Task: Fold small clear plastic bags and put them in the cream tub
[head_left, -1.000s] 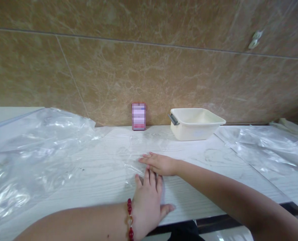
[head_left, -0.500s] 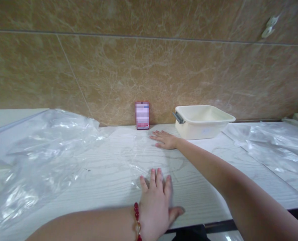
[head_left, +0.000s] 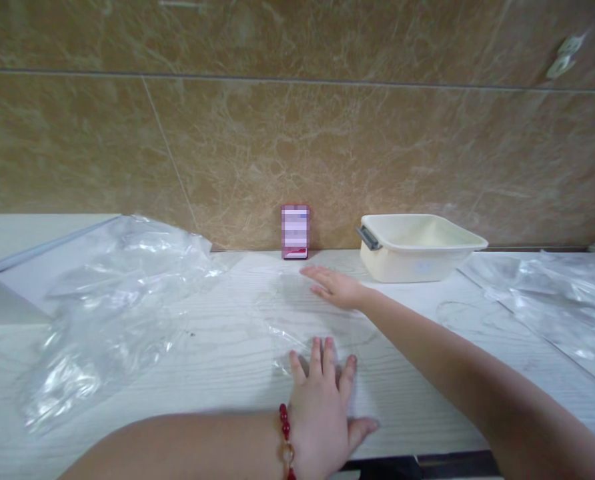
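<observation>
My left hand (head_left: 320, 413), with a red bead bracelet (head_left: 285, 427) at the wrist, lies palm down near the table's front edge, fingers spread. Farther back, my right hand (head_left: 340, 288) reaches over the table with its fingers stretched out. Under and between the two hands a thin clear plastic bag (head_left: 277, 327) lies flat; its outline is hard to make out. Nothing is gripped in either hand. Just behind the right hand, a phone (head_left: 295, 232) with a blurred screen leans upright against the wall.
A cream plastic bin (head_left: 407, 263) with a grey handle stands at the back right. Crumpled clear plastic (head_left: 112, 300) covers the left of the table (head_left: 217, 373), beside a white box (head_left: 17, 293). More clear plastic (head_left: 552, 293) lies at the right. A marbled wall (head_left: 257, 147) closes off the back.
My right hand has turned somewhat and its fingers are closer together. My left hand stays flat. The whole view has shifted slightly, so things appear farther right.
</observation>
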`<move>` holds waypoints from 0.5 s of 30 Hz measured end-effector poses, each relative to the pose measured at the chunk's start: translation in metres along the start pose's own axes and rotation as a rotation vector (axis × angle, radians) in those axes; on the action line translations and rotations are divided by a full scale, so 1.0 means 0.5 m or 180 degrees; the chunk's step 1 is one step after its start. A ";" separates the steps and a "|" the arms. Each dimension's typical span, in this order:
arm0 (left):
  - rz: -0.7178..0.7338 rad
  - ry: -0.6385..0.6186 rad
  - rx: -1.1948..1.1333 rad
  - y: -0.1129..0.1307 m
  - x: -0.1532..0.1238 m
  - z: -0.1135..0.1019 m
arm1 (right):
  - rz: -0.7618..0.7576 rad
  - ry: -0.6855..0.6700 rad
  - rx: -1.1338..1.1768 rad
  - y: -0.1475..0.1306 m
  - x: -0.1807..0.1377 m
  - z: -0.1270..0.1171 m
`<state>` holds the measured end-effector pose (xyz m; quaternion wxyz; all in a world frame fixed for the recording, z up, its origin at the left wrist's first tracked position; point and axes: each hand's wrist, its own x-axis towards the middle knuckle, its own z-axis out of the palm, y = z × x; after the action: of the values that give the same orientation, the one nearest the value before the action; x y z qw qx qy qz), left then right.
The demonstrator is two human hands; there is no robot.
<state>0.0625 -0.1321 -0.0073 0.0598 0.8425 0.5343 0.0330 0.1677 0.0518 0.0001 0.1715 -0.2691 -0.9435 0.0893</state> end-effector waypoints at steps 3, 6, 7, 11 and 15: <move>0.0092 0.0089 0.0000 -0.001 -0.002 0.002 | -0.0853 -0.0858 0.0499 -0.079 -0.014 0.007; 0.0102 0.0107 -0.0016 -0.002 -0.004 0.002 | -0.1184 -0.1301 0.0637 -0.106 -0.016 0.018; 0.0104 0.0110 -0.0026 -0.002 -0.005 0.003 | -0.1213 -0.1353 0.0613 -0.106 -0.012 0.023; 0.0136 0.0150 -0.0047 -0.002 -0.005 0.007 | -0.1184 -0.1343 0.0297 -0.094 0.021 0.042; 0.0122 0.0120 -0.0043 -0.003 -0.003 0.014 | -0.1003 -0.1197 -0.0040 -0.100 0.059 0.059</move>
<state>0.0614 -0.1333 -0.0142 0.0547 0.8514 0.5188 0.0536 0.1094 0.0233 -0.0060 0.0030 -0.0983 -0.9897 0.1042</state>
